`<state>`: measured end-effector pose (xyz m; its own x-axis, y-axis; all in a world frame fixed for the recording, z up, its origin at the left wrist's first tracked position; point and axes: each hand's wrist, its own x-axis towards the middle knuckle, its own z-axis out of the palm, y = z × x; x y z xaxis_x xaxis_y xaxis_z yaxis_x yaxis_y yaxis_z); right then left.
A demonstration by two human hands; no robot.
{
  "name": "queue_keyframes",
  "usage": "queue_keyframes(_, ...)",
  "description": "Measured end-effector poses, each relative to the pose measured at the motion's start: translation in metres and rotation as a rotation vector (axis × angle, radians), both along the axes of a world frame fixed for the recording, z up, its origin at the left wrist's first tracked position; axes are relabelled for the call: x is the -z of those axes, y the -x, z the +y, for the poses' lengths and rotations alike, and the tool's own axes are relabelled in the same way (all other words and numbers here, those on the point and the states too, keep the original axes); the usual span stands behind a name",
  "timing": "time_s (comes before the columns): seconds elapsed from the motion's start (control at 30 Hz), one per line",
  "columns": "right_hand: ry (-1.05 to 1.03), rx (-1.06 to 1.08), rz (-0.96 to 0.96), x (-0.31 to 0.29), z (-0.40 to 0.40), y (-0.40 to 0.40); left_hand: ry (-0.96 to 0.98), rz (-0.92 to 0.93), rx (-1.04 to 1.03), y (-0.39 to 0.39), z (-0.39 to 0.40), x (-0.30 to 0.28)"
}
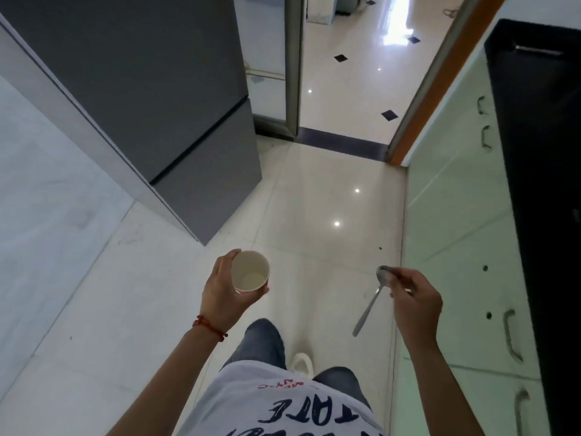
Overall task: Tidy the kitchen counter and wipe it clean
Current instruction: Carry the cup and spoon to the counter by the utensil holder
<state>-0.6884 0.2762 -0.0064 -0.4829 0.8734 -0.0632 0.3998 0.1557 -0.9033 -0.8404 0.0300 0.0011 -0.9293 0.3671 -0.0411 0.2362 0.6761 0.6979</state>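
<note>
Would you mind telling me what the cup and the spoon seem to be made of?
The cup, held in the left hand, looks like paper: matte cream inside, thin rolled rim. The spoon, pinched by the right hand, looks like polished steel: grey, reflective.

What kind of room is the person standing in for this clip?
Most likely a narrow kitchen. A tall grey fridge stands on the left and pale green cabinet doors under a dark counter run along the right. The left hand holds a paper cup, the right hand a spoon.
</note>
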Motion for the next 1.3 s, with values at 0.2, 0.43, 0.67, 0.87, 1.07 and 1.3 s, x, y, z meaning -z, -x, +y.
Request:
queue_keyframes(0.2,-0.062,-0.038,-0.026,0.016,0.049,0.116,0.027,-0.089,-0.102,0.1,0.024,0.025)
queue_keyframes(0.43,0.048,0.115,-0.051,0.034,0.104,0.211,0.055,-0.206,0.03,0.245,0.092,0.029)
queue_keyframes(0.67,0.054,0.221,-0.085,0.035,0.171,0.277,-0.023,-0.147,0.176,0.366,0.215,0.01)
queue_keyframes(0.87,0.063,0.271,-0.098,0.045,0.265,0.322,-0.033,-0.107,0.205,0.428,0.331,0.026)
queue_keyframes(1.07,0.057,0.208,-0.066,0.032,0.373,0.382,0.069,-0.132,0.215,0.457,0.418,0.042)
queue_keyframes(1.3,0.014,0.168,-0.025,0.017,0.467,0.444,0.111,-0.135,0.221,0.501,0.504,0.041)
